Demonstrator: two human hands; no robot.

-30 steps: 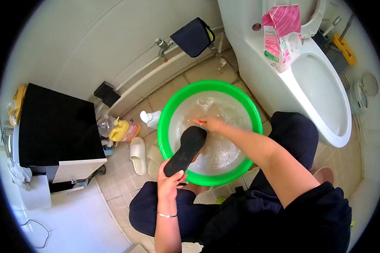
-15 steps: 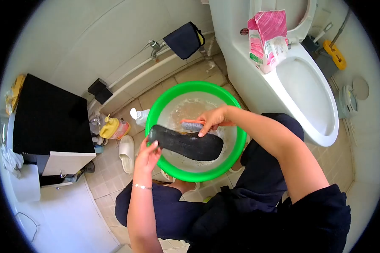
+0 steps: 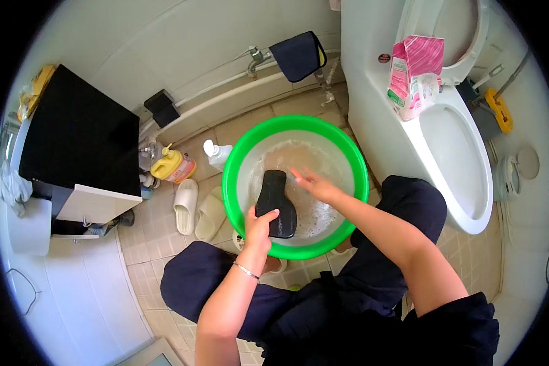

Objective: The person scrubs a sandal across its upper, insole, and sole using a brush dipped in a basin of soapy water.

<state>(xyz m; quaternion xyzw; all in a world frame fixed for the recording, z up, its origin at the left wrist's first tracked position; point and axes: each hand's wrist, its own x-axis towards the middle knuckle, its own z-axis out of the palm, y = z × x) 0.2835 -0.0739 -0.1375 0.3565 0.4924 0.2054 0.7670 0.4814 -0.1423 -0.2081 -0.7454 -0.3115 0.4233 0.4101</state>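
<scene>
My left hand (image 3: 260, 230) grips a black shoe (image 3: 276, 201) near its wide end, thumb on top. The shoe is tilted over the green-rimmed basin (image 3: 355, 165), its flat, wet-looking sole facing up; its underside is hidden. Cloudy, sudsy water (image 3: 323, 160) lies in the basin. Just right of the shoe, above the water, is my right hand (image 3: 317, 186), slightly blurred. At its fingertips shows a bit of orange, the brush (image 3: 296, 173), mostly hidden by the fingers; its bristles cannot be seen.
A white bottle (image 3: 217, 155) stands left of the basin, beside a yellow jug (image 3: 173, 166) and pale slippers (image 3: 186, 206). The toilet (image 3: 454, 152) with a pink packet (image 3: 416, 64) on it is at right. A black-topped cabinet (image 3: 82, 131) stands at left; a dark cloth (image 3: 297, 56) hangs on the pipe.
The shoe has turned from lying crosswise to pointing away from me, my left hand now at its near end. My right hand has come off the shoe and moved slightly right.
</scene>
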